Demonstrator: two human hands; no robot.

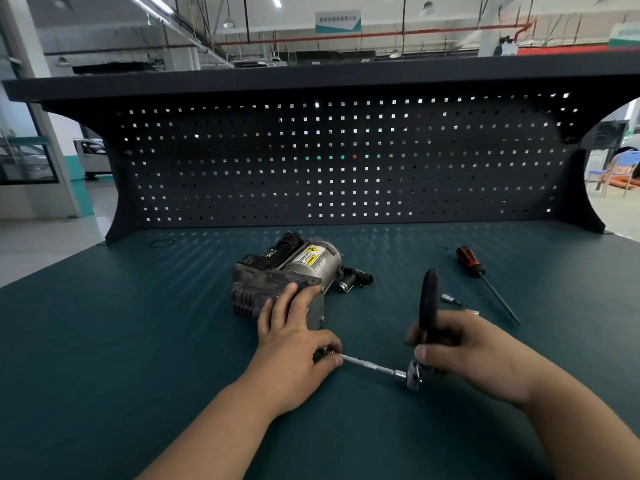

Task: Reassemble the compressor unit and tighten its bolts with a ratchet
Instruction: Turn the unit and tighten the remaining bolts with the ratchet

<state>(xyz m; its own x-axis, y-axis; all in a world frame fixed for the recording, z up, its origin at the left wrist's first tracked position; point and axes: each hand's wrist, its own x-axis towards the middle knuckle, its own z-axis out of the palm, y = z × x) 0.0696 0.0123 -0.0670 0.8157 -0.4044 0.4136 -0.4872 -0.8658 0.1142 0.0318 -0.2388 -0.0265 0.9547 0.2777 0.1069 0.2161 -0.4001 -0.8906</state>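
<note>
The compressor unit [277,275], grey and black with a yellow warning label, lies on the teal bench [138,341] at the middle. My left hand [294,341] rests its fingers on the unit's near end, while thumb and forefinger pinch the tip of the ratchet's extension bar [370,366]. My right hand [464,351] grips the ratchet [427,303] just above its head, with the black handle pointing up. Whatever sits at the extension's tip is hidden under my left fingers.
A small black fitting [353,279] lies just right of the compressor. A screwdriver [485,282] with a red and black handle lies at the right, and a small metal bit [449,299] near it. A dark pegboard [329,161] closes off the back of the bench.
</note>
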